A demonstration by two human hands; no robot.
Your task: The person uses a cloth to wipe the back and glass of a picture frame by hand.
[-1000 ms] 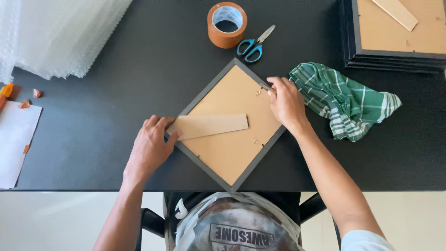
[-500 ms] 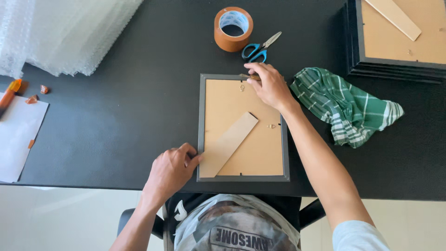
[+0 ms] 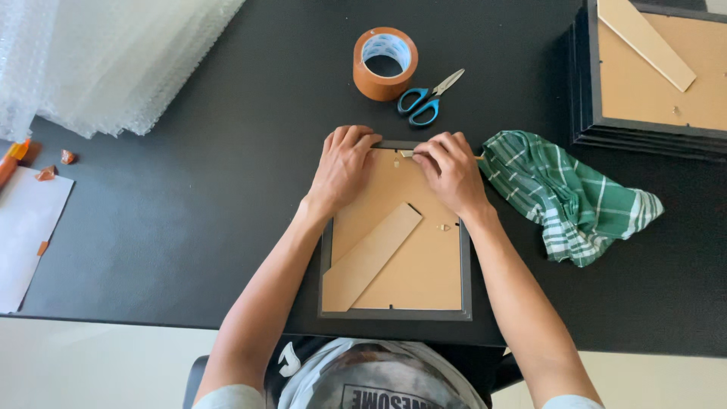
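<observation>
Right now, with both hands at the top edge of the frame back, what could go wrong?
1. The right hand seems to press a thin tool at the picture frame edge; it could slip toward the left hand beside it.
2. The frame's near end lies by the table edge; a pull might slide it off.

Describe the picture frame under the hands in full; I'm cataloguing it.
The picture frame lies face down and squared on the black table. It has a dark grey rim, a tan board backing and a tan stand strip lying diagonally. The left hand and right hand rest on its top edge, at small metal clips.
</observation>
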